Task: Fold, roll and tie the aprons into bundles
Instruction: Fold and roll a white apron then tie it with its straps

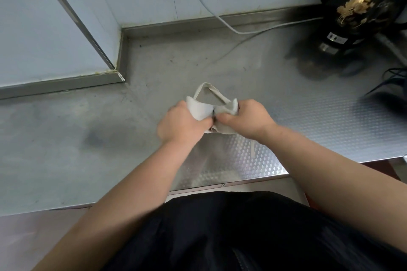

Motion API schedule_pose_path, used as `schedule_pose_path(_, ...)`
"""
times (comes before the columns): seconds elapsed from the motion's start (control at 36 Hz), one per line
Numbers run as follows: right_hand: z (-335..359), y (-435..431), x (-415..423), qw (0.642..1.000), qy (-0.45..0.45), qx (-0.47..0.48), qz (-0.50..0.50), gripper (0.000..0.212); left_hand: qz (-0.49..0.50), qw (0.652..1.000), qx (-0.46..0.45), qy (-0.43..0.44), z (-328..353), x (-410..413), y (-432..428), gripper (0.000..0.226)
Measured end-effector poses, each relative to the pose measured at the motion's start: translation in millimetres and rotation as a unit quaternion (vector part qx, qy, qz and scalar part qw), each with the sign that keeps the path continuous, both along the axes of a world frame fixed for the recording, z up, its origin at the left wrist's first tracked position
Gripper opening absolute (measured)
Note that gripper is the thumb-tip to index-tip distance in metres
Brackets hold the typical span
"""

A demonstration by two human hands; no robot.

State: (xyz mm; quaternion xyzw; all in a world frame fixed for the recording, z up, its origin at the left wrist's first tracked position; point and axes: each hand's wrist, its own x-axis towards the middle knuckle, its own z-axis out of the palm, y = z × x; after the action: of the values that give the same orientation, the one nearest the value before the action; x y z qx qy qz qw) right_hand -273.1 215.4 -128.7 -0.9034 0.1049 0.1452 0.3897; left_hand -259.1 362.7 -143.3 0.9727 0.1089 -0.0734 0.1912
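While both fists bunch it: wringing or gathering the cloth looks like the step in hand, grip on, twist not yet visible.
Steel ledge (66,84): raised lip well off to the left of the left knuckles, no threat to the elbows.
Counter (66,138): wide bare steel left of the fingers and beyond them, plenty of room to swing.
Left hand (182,122): fingers curled tight round the cloth's left end, thumb tucked inward.
Cloth (201,109): pale, squeezed between the two fists low over the counter; a loop pokes up past the fingertips. Whether its underside touches steel, I cannot tell.
Right hand (244,119): fingers wrapped round the right end, thumb almost meeting the other thumb.
Next move, my call: fists turn against each other, or pull apart to spread it; either needs a firm hold and free wrists.
Front edge (242,180): below the wrists, on the near side.
White cable (220,18): well beyond the right fingers.
Black vessel with a gold flower (356,6): far right, well apart.
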Motion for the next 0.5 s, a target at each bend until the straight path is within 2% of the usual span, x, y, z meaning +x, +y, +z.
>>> schedule_pose_path(0.14,-4,7,-2,1.0,-0.003,-0.028,0.007,0.035,-0.042,0.997,0.064,-0.03,1,-8,-13,0.053)
schedule_pose_path(0.28,-3,2,-3,0.999,0.006,-0.032,-0.015,0.04,-0.117,0.992,0.046,-0.001,-1,-19,-19,0.049)
schedule_pose_path(0.33,-1,3,-3,0.999,0.005,-0.026,-0.028,0.04,-0.119,0.992,0.048,0.009,1,-20,-21,0.05)
schedule_pose_path(0.44,3,21,-1,0.999,0.002,-0.039,0.008,0.037,-0.074,0.996,0.044,0.012,4,-12,-16,0.046)
schedule_pose_path(0.5,4,23,-1,0.999,0.007,-0.032,0.01,0.038,-0.088,0.995,0.042,0.016,3,-8,-12,0.043)
